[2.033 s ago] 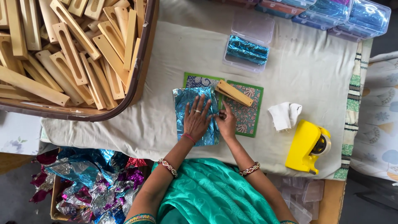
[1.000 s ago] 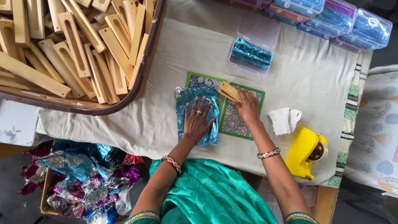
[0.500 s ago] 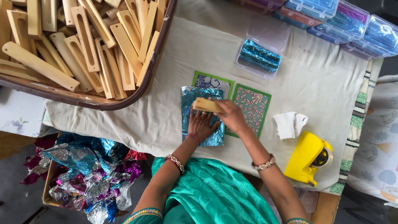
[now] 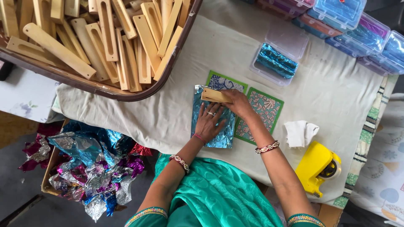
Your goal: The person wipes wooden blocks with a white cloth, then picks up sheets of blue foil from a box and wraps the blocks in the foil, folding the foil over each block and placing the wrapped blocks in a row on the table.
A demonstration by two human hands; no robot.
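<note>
The step in hand looks like laying a wooden piece onto wrapping foil. Near the centre of the frame the right hand [image 4: 239,102] is closed around a flat wooden block [image 4: 214,96], setting it crosswise on the upper end of a sheet of blue foil [image 4: 212,120]. The left hand [image 4: 209,121] lies open, fingers spread, pressing the foil flat just below the block. The foil rests partly over a green-bordered patterned mat [image 4: 261,115] on the cloth-covered worktop [image 4: 168,109].

In the upper left of the frame a large tray [image 4: 126,90] is heaped with similar slotted wooden pieces. Above and to the right of the mat an open clear box [image 4: 275,63] holds a piece already covered in blue foil, with more lidded boxes [image 4: 357,29] toward the upper right. A yellow tape dispenser [image 4: 316,168] and a white crumpled cloth [image 4: 299,132] sit to the right of the mat. A heap of crumpled foil [image 4: 84,164] fills the lower left.

Judging from this, the next move calls for squaring the block with the foil's top edge while the sheet is held from sliding, then folding the foil around it.
</note>
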